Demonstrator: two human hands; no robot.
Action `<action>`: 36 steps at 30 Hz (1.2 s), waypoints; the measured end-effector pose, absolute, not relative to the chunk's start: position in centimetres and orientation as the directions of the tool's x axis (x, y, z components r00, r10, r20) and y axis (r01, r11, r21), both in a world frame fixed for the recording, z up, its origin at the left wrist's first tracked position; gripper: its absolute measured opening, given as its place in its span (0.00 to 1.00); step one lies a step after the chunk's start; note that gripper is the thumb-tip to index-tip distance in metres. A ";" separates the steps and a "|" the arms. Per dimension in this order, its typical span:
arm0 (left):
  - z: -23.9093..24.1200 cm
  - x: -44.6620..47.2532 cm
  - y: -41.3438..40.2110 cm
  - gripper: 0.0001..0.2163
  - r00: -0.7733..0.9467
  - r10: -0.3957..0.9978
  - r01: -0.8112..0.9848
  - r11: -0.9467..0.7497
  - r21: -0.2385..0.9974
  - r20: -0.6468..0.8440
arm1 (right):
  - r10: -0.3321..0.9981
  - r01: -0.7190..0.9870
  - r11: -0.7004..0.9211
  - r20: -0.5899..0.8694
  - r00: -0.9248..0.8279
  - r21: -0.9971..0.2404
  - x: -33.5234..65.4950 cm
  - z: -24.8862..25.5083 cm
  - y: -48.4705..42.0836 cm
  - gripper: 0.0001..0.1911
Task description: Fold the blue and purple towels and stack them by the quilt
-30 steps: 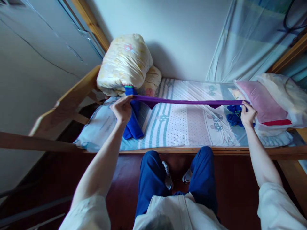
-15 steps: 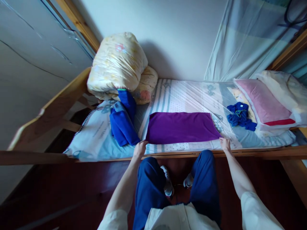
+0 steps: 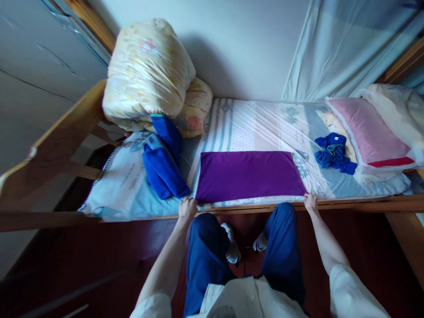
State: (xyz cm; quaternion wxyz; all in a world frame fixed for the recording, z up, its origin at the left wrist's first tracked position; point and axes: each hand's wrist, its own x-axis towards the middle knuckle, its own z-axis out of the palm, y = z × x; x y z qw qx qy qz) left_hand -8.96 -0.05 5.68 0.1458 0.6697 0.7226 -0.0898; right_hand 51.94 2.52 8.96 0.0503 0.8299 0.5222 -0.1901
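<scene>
Left hand [image 3: 187, 207]: we see it at the near left corner of the cloth, fingers drawn together on the edge, with little gap between them.
Right hand [image 3: 310, 202]: we find it at the near right corner, fingertips pinched closed on the fabric.
Purple cloth [image 3: 250, 176]: we note a flat, roughly rectangular piece lying along the front of the bed, its near edge stretched between the two hands and its surface almost smooth.
Blue garment [image 3: 164, 165]: we locate it just left of the cloth, loosely folded, its upper part reaching to the quilt.
Dark blue bundle [image 3: 334, 152]: we observe it crumpled to the right of the cloth, apart from it, near the pillow.
Patterned sheet [image 3: 238, 128]: we see stripes and dots beneath all of these, with creases toward the right.
Knees: we look down on dark blue trousers [image 3: 212, 243] close to the bed's front rail [image 3: 351, 204].
Quilt [image 3: 149, 70]: we mark a bulky, pale yellow, floral heap at the far left.
Pink pillow [image 3: 367, 128]: we place it at the right end, a red strip along its lower edge.
Curtain [image 3: 314, 66]: we see it hanging behind, at upper right.
</scene>
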 end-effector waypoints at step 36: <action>-4.0 4.3 1.9 0.34 -0.177 0.984 0.872 0.143 0.468 0.029 | 0.932 0.794 0.301 -0.014 -0.363 -0.528 32.1 -0.5 10.9 0.27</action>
